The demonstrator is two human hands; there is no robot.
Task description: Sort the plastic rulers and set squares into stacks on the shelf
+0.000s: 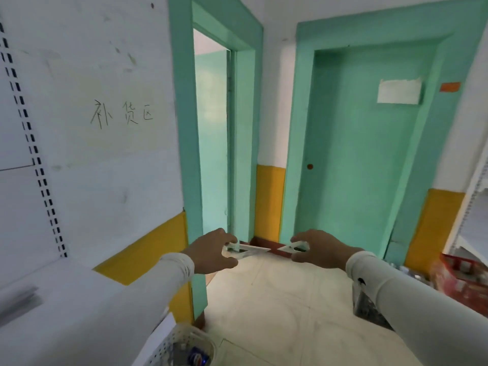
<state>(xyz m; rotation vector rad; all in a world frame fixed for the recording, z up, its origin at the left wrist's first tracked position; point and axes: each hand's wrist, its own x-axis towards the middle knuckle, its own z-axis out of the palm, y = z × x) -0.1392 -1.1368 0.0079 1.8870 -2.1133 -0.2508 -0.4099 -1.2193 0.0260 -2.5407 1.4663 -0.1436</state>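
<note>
Both of your arms reach forward at about the same height, in pale long sleeves (cuffs ending at the wrists). Your left hand (pixel 211 250) and right hand (pixel 320 248) face each other, a small gap between them, fingers curled, each pinching something clear.

**What I am wearing on my arms**

Both my arms are covered by long, close-fitting sleeves of a pale, off-white cloth. My left sleeve (pixel 148 294) ends in a plain cuff at the wrist, and near the cuff I can see a small patch of tiny holes in the cloth. My right sleeve (pixel 412 299) ends the same way at the wrist and has one small dark mark on it, a little behind the cuff. My left hand (pixel 211 253) and my right hand (pixel 320 249) are bare, without gloves.
</note>
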